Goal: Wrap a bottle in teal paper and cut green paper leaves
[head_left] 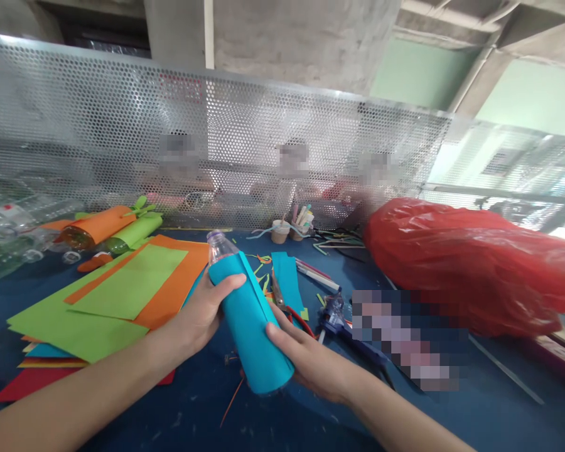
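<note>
A clear plastic bottle wrapped in blue paper is held tilted above the table, its neck pointing up and to the left. My left hand grips the wrapped bottle near its upper end, with the thumb across the front. Lower down on the right side, my right hand holds it, thumb on the blue paper near the overlapping seam. Red-handled scissors lie just behind my right hand, beside a flat blue paper piece. A blue glue gun rests to the right.
Stacked coloured sheets lie left, with orange and green wrapped bottles and clear bottles behind. Cups of markers stand at the back. A red plastic bag fills the right. Beyond the perforated metal screen are people.
</note>
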A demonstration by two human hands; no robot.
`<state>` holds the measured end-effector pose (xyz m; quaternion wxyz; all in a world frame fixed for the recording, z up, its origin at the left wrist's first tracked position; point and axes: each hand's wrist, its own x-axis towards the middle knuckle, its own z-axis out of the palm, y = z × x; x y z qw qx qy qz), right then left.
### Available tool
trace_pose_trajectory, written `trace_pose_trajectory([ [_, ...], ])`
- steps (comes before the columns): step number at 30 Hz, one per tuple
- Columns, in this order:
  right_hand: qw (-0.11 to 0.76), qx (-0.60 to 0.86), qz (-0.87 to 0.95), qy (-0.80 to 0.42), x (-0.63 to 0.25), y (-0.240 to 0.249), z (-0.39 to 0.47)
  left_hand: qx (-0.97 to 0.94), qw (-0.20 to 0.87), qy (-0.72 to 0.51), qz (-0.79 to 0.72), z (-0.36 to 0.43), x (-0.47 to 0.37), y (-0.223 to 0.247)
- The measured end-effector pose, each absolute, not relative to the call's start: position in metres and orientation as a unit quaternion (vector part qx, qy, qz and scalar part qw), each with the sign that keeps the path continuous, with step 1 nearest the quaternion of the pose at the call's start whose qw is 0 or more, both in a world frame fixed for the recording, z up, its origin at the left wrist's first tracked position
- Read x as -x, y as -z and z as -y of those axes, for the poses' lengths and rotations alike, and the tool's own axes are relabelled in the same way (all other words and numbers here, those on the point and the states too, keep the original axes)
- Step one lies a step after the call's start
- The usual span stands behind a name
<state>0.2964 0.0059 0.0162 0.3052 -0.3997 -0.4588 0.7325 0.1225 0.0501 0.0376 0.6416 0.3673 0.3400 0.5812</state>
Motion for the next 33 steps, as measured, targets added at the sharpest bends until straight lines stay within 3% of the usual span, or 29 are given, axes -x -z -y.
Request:
trace_pose_trajectory([
  [13,0.270,0.419,0.579,-0.645,-0.323,-0.045,-0.020,-0.486,0.633,-0.534,-0.280,-0.060,-0.101,-0.033],
  [16,0.236,0.466,0.607,-0.600,-0.332,-0.050,-0.026,-0.582,0.481,-0.563,-0.336,-0.064,-0.081,-0.031],
  [18,0.194,0.483,0.635,-0.571,-0.335,-0.055,-0.029,-0.689,0.268,-0.545,-0.395,-0.063,-0.068,-0.033],
  [20,0.148,0.471,0.677,-0.547,-0.337,-0.059,-0.030,-0.796,0.109,-0.423,-0.420,-0.057,-0.058,-0.038],
  [24,0.072,0.451,0.760,-0.462,-0.337,-0.066,-0.027,-0.903,0.009,-0.227,-0.365,-0.045,-0.053,-0.050],
  [28,0.019,0.438,0.791,-0.427,-0.334,-0.068,-0.021,-0.932,0.014,-0.131,-0.337,-0.031,-0.059,-0.051],
  [33,0.012,0.422,0.790,-0.445,-0.326,-0.064,-0.013,-0.926,0.131,-0.069,-0.346,-0.014,-0.058,-0.045],
])
